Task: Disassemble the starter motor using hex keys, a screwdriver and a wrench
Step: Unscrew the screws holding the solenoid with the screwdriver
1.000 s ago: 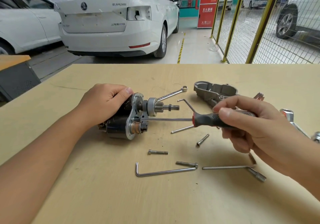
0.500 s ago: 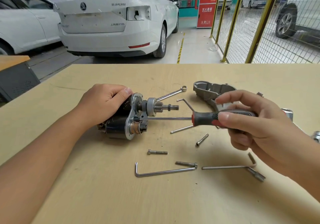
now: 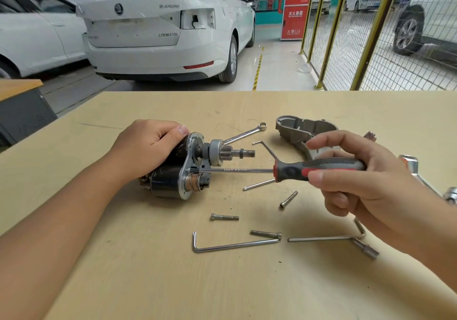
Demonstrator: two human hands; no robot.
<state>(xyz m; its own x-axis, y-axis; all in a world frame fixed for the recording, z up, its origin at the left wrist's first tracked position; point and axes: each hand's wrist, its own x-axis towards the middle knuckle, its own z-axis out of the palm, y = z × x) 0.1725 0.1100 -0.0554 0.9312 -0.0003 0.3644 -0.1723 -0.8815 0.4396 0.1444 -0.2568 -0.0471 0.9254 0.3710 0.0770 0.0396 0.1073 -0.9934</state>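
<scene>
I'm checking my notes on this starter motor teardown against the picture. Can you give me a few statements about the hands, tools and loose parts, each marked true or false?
1. The left hand grips the starter motor on the table. True.
2. The right hand holds a wrench. False: it holds the screwdriver by its red and black handle.
3. The screwdriver's tip is at the motor's silver end plate. True.
4. The combination wrench lies nearer the camera than the motor. False: it lies behind the motor, untouched.
5. No bolts lie loose yet. False: a loose bolt and others lie on the table.
6. The long hex key lies flat in front of the motor. True.
</scene>
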